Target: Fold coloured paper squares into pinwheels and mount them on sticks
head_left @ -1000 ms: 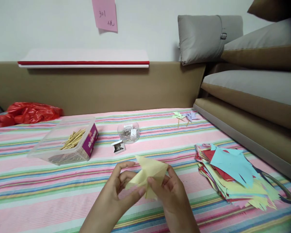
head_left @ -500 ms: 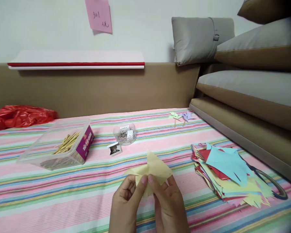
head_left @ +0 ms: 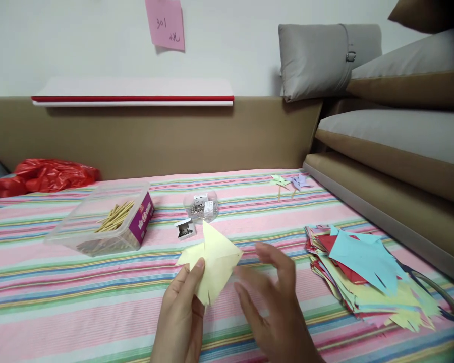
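While the left grip [head_left: 182, 298] pinches angular, slit yellow paper [head_left: 217, 259], the right grip [head_left: 278, 305] gapes empty.

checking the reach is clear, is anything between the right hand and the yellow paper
Nothing visible: the right hand is close beside the yellow paper, and the left hand holds it from the other side.

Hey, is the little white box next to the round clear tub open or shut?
Open: the white box's flap is raised, and small dark pieces show inside.
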`<state>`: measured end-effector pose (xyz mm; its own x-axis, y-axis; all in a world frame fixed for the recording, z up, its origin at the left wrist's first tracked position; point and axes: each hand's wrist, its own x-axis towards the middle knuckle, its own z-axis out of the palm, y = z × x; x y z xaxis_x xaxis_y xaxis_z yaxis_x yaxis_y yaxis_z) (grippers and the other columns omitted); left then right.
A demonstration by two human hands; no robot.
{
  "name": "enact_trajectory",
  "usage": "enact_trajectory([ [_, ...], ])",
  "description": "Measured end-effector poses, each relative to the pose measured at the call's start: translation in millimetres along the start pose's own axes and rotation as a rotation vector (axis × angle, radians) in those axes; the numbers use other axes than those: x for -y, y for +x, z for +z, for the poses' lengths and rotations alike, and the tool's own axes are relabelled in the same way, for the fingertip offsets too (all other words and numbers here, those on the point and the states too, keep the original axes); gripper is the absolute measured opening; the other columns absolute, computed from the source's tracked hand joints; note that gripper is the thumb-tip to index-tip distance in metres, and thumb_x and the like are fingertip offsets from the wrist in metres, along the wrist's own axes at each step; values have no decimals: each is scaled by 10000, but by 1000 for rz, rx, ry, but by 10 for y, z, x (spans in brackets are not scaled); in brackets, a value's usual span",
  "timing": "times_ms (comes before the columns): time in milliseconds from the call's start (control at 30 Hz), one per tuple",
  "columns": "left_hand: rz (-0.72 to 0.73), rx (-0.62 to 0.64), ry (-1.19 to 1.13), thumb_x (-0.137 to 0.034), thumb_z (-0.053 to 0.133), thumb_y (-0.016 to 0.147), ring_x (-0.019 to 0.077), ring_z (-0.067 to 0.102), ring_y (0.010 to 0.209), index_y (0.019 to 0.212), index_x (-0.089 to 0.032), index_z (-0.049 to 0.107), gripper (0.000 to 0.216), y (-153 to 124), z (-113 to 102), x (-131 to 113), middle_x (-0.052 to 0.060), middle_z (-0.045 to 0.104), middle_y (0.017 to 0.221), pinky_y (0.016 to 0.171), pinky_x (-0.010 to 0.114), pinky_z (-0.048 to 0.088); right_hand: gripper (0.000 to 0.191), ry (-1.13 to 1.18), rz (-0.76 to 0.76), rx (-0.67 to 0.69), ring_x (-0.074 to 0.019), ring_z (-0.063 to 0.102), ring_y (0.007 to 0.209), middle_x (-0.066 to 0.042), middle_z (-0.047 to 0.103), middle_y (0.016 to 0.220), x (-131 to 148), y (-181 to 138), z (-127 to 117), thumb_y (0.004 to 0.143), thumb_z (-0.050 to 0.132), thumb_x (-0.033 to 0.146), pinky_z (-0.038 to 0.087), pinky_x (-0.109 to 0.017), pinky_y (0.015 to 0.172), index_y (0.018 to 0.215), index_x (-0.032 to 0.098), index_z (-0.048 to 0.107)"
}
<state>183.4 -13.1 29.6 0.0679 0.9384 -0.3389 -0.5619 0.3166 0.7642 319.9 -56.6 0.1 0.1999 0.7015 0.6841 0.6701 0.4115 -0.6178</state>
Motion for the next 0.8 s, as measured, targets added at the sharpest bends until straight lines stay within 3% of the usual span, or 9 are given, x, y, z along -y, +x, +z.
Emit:
enact_trajectory([
  [100,-24,43,-14,-260,798,789,228,742,896,1132,-151,718,369,-7,17,0,81,792,971,733,274,590,447,-160,-231,135,-302,396,1334,-34,307,1455,5,3,-50,878,570,14,468,-473,1043,1119,373,681],
  [233,-39,58,17,-342,822,755,225,738,835,1006,-149,733,329,-38,51,18,61,790,870,710,280,579,355,-218,-268,116,-318,365,1329,-20,351,1455,36,5,-16,873,643,70,445,-488,1057,1051,369,713],
  [367,-55,37,51,-331,854,700,205,725,765,894,-169,720,285,-61,52,21,34,777,806,676,265,550,306,-194,-268,111,-326,386,1309,-15,443,1431,26,21,-31,858,671,73,428,-495,1050,964,349,746],
  [567,-13,46,138,-403,833,720,198,680,780,824,-177,702,281,-35,18,18,26,738,815,707,280,524,195,-151,-217,276,-337,293,1367,1,328,1511,-26,49,-124,877,699,176,387,-529,1078,981,338,730],
  [667,37,59,237,-402,812,748,183,643,816,827,-184,691,261,-6,-25,29,7,701,822,749,268,504,167,-114,-159,244,-330,284,1386,-8,338,1502,-19,50,-115,903,653,162,364,-520,1092,955,308,717],
  [800,93,62,377,-447,784,775,152,572,746,790,-191,652,288,12,-60,41,-29,602,723,665,226,452,128,-48,-47,149,-301,345,1365,-40,408,1435,16,61,-66,925,611,167,374,-477,1087,907,267,689],
])
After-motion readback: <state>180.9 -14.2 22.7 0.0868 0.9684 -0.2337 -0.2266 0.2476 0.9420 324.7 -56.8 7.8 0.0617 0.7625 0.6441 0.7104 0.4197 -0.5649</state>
